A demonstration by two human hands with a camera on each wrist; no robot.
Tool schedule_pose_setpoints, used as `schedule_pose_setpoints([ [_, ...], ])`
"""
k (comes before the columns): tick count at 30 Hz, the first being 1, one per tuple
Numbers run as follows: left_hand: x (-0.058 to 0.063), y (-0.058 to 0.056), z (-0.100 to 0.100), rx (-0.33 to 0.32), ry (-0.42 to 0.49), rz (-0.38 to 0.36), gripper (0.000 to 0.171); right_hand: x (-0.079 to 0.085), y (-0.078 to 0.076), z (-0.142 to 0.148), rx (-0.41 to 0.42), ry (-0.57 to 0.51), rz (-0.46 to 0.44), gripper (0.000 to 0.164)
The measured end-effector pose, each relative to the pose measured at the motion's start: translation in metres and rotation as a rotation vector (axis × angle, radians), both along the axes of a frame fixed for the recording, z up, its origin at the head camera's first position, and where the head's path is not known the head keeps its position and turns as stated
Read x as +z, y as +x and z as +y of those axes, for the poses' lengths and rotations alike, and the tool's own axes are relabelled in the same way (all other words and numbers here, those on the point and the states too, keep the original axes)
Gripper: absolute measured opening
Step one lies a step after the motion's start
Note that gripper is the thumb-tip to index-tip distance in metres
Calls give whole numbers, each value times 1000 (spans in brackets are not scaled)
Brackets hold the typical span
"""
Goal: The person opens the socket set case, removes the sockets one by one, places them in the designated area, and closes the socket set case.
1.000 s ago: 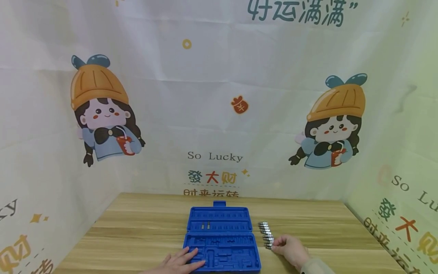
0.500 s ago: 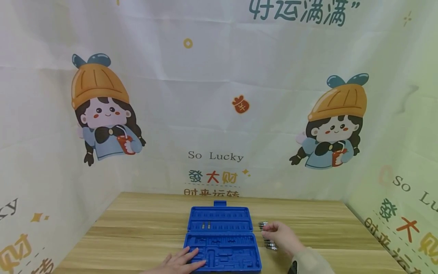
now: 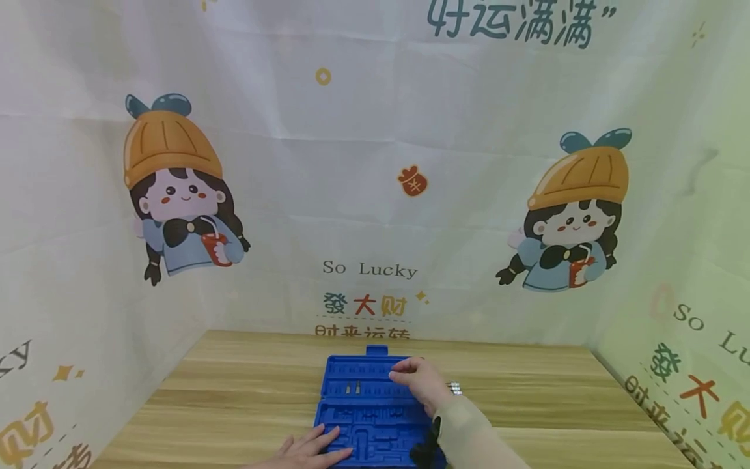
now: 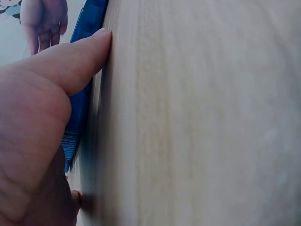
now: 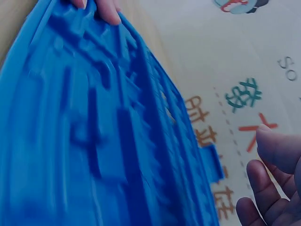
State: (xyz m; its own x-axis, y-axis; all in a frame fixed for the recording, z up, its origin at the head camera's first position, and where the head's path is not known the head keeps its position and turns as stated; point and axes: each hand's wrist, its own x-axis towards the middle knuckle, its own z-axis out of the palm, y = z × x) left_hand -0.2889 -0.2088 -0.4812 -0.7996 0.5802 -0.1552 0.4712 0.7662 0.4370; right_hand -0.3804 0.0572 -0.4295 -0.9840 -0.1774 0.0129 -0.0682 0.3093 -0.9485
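A blue plastic tool case [image 3: 404, 413] lies unfolded on the table, with moulded slots in both halves. Two small metal bits [image 3: 353, 387] stand in its far half. Spread flat, my left hand [image 3: 307, 449] rests on the near left corner; its thumb [image 4: 75, 61] lies along the case edge in the left wrist view. My right hand [image 3: 424, 384] is over the far half's right side, thumb and index fingertips close together. Whatever may lie between them is hidden in the head view, and nothing held shows in the right wrist view. Metal bits [image 3: 454, 389] lie right of the case, mostly hidden.
The wooden table [image 3: 562, 397] runs to both sides of the case. Behind it hangs a printed cloth [image 3: 363, 215], which also covers the sides. The case latch [image 3: 377, 350] sticks out at the far edge.
My right hand first moved from the near end of the bit row to its far end, then left over the case's far half. My left hand has stayed in place.
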Motion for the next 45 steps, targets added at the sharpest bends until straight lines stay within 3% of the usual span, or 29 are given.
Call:
schedule_pose_setpoints([
  [4, -4, 1, -1, 16, 25, 11, 54, -10, -6, -24, 5, -37, -6, 19],
  [10, -8, -1, -2, 11, 52, 13, 53, -22, -8, -52, -74, -40, 3, 16],
  [16, -8, -1, 1, 34, 64, 37, 51, -25, -13, -66, -179, 202, -11, 12],
  [21, -7, -4, 1, 35, 78, 47, 49, -24, -19, -70, -183, 400, -71, 11],
  [25, -10, -4, 1, 31, 120, 75, 46, -26, -25, -73, -202, 477, -119, 12],
  [33, -20, 1, 7, 117, 228, 59, 42, -22, -26, -79, -206, 488, -177, 13],
  [40, -29, 1, 2, 79, 238, 192, 38, -11, -19, -80, -227, 514, -211, 39],
  [45, -30, -1, 1, 66, 242, 192, 38, -10, -19, -80, -233, 538, -209, 42],
])
